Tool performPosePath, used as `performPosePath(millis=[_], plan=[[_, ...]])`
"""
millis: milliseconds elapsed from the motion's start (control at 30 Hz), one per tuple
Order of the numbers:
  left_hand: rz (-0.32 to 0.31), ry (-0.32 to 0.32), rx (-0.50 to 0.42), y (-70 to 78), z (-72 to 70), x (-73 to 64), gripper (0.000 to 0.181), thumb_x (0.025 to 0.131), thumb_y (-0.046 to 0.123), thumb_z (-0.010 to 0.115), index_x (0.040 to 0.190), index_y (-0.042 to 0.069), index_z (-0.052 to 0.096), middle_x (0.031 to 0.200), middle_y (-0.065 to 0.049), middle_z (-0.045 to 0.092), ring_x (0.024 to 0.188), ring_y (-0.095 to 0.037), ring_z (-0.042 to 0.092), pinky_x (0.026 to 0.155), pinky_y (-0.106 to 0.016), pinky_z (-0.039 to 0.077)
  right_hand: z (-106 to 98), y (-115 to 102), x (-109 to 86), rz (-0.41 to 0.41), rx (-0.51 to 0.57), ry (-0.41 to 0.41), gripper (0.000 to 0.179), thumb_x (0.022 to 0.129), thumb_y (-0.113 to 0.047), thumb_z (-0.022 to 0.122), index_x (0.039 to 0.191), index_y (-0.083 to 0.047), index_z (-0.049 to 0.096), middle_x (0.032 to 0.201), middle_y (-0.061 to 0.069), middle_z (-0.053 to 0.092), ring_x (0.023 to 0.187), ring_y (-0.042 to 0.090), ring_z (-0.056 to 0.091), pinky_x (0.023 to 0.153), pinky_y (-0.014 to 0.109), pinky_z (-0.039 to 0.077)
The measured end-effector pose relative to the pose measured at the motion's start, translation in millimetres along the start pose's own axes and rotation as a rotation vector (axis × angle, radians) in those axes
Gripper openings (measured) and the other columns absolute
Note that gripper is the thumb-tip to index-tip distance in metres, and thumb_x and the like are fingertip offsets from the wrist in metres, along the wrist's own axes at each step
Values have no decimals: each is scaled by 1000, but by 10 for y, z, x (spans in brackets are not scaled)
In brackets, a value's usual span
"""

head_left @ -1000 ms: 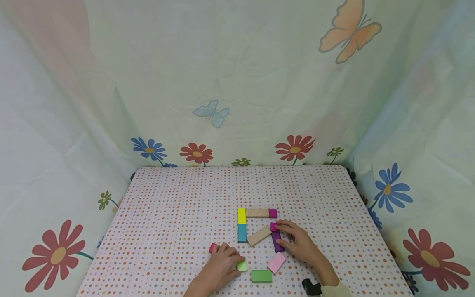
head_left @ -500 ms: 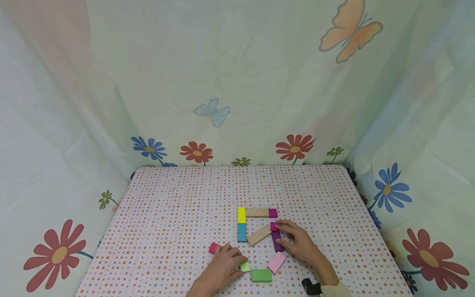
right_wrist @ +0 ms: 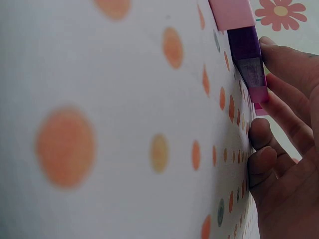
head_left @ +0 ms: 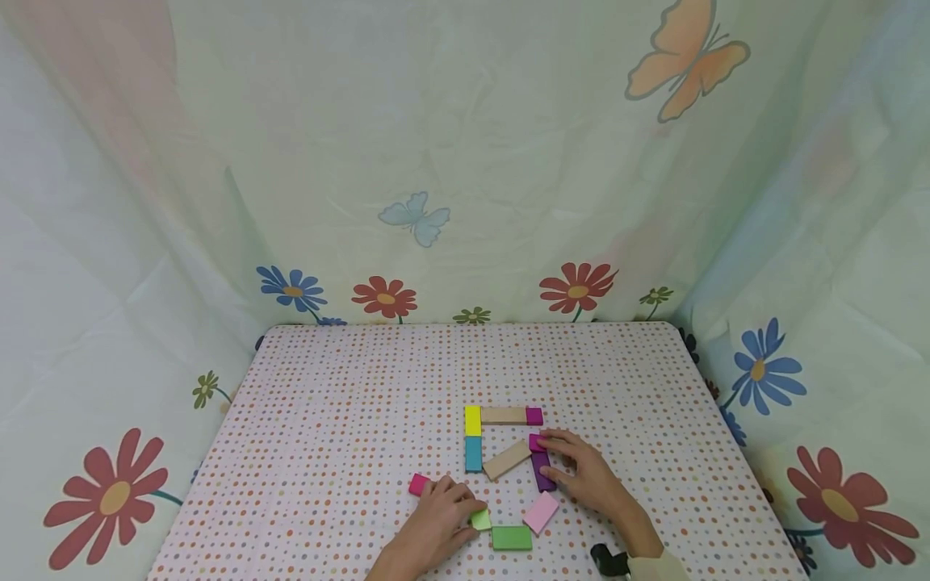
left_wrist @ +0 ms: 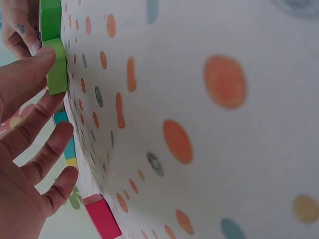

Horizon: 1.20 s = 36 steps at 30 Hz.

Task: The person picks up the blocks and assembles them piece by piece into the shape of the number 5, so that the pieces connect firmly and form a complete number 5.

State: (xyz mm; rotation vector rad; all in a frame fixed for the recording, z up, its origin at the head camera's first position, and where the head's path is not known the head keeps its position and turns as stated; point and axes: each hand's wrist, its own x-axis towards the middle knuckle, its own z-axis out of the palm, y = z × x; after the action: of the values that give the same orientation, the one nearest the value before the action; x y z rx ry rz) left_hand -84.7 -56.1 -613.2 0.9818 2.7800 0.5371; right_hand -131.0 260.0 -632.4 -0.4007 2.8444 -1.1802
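Note:
My left hand (head_left: 436,520) pinches a small light green block (head_left: 481,520) between thumb and index finger. In the left wrist view that light green block (left_wrist: 57,67) sits end to end with a darker green block (left_wrist: 50,20), its other fingers spread. A pinkish-red block (head_left: 418,484) lies just beyond this hand. My right hand (head_left: 592,476) rests beside a dark purple block (head_left: 542,472), thumb on its side, index finger on the magenta block (head_left: 535,442) at its far end. In the right wrist view, the remaining fingers rest on the cloth near the purple block (right_wrist: 246,47).
A yellow block (head_left: 473,420), a blue block (head_left: 474,454), a plain wooden block (head_left: 504,416) and another magenta block (head_left: 534,416) form a corner. A second wooden block (head_left: 508,461) lies slanted. Pink (head_left: 541,513) and green (head_left: 512,538) blocks lie nearer. A black object (head_left: 609,561) is by the right wrist.
My left hand has slid the light green block a little to the right, up to the green block, uncovering more of the pinkish-red one. The right hand has stayed in place.

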Motion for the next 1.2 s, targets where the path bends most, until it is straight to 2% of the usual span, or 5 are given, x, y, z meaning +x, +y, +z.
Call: performPosePath(millis=[100, 467, 767, 1033, 1200], plan=[[4, 0, 1, -6, 3, -2, 36, 95, 37, 78, 129, 30, 75, 114, 15, 69, 102, -4, 48, 93, -33, 43, 8, 9, -3, -15, 4, 3, 48, 93, -21, 82, 139, -14, 71, 151, 8, 62, 132, 35, 61, 84, 24, 51], [-5, 6, 6, 1, 1, -5, 34, 95, 37, 78, 128, 29, 76, 115, 13, 69, 102, -4, 48, 92, -32, 43, 12, 14, -6, -17, 28, 7, 47, 93, -25, 82, 138, -14, 71, 150, 8, 63, 122, 24, 62, 78, 21, 49], [-16, -6, 11, -9, 15, -9, 35, 94, 40, 79, 128, 31, 76, 115, 13, 69, 102, -4, 49, 95, -34, 44, 7, -5, -9, -29, 22, 16, 46, 93, -23, 82, 137, -13, 72, 150, 10, 63, 129, 34, 62, 78, 22, 49], [-22, -19, -4, -10, 9, -10, 35, 95, 40, 78, 128, 32, 75, 115, 14, 68, 102, -3, 49, 92, -32, 43, 5, 6, -8, 0, 20, 5, 48, 92, -22, 83, 138, -14, 71, 151, 8, 62, 123, 21, 61, 78, 20, 49], [-36, -16, -24, -10, -10, -24, 35, 96, 43, 76, 129, 31, 75, 117, 13, 69, 102, -5, 49, 88, -31, 41, 7, 14, -3, 5, 15, -12, 49, 92, -22, 82, 139, -14, 70, 152, 7, 61, 123, 19, 60, 79, 20, 49]])
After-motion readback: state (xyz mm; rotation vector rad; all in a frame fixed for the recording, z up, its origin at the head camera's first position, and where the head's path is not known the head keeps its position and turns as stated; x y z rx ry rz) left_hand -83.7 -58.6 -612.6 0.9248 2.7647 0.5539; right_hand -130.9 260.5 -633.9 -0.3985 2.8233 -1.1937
